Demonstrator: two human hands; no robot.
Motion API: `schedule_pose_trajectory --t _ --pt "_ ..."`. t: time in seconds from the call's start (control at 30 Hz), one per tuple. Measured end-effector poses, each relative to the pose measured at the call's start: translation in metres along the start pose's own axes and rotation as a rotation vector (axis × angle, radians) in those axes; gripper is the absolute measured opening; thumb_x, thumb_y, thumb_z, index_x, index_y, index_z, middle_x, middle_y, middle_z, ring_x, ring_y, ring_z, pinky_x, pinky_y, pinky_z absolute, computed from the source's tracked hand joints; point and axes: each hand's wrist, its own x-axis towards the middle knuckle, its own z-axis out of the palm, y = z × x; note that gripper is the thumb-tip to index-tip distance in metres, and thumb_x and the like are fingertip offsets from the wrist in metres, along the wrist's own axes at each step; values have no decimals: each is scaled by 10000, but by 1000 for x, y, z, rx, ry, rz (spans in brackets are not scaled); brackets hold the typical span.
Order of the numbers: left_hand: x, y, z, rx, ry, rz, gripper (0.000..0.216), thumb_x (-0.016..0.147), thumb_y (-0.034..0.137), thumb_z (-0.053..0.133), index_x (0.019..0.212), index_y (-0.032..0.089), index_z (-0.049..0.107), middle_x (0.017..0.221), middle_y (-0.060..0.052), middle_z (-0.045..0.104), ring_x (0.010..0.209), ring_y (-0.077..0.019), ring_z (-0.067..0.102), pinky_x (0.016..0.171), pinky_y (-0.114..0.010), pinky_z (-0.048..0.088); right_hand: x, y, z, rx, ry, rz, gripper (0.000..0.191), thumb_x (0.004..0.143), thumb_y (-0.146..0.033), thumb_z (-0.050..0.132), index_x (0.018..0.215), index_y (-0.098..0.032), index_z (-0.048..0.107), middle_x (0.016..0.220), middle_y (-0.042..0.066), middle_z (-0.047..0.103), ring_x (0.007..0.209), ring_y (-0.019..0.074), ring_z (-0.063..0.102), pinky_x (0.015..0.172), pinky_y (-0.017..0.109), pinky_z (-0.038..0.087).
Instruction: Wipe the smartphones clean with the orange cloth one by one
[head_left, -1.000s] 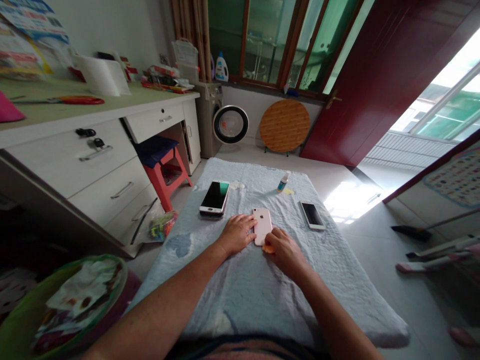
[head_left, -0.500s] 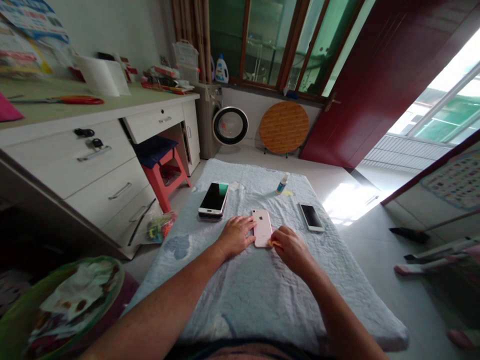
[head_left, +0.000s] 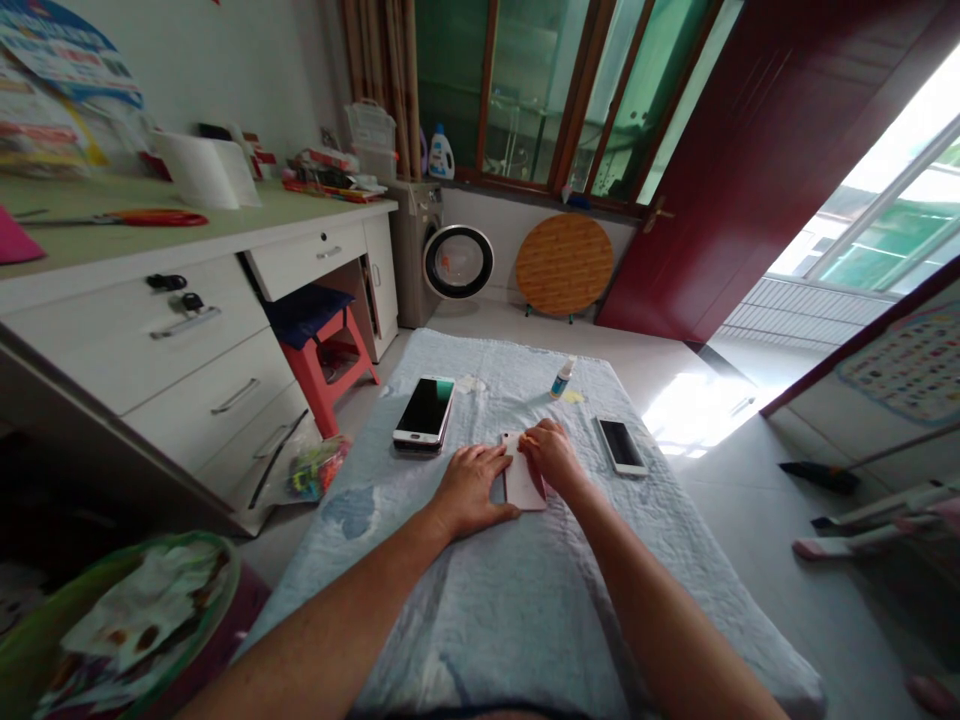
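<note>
A pink smartphone [head_left: 526,490] lies back up on the cloth-covered table, partly hidden by both hands. My left hand [head_left: 474,488] rests along its left edge, fingers stretched out over the side and thumb near the lower corner. Over the phone's upper part, my right hand [head_left: 553,455] is closed on a small orange cloth [head_left: 527,441] and presses it against the back. Most of that cloth is hidden by the fingers.
A stack of phones [head_left: 425,412] sits at the left, and a white phone [head_left: 621,446] at the right. A small spray bottle [head_left: 562,378] stands behind. A waste bin [head_left: 229,590] is at lower left; a red stool [head_left: 321,390] stands by the desk.
My right hand has moved with the orange cloth from the phone's lower right corner up to its top. The left hand stays at the left edge, its thumb now lower.
</note>
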Motion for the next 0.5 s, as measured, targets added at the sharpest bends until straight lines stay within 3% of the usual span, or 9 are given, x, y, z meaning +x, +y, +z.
schedule_pose_trajectory --t 0.23,0.5 --pt "-1 0 -1 -12 -12 -11 781 650 575 742 1321 237 529 1445 -76 480 1302 -327 414 1124 -487 246 5 3 -3 48 14 159 257 907 -261 502 819 -168 725 801 58 646 740 145 537 653 233 336" --pt "0 -1 3 8 -4 -6 755 675 572 716 1316 218 529 1442 -87 485 1300 -337 412 1102 -497 269 -59 -4 -15 190 -41 134 216 871 -237 527 764 -174 703 739 38 660 656 134 546 619 233 325"
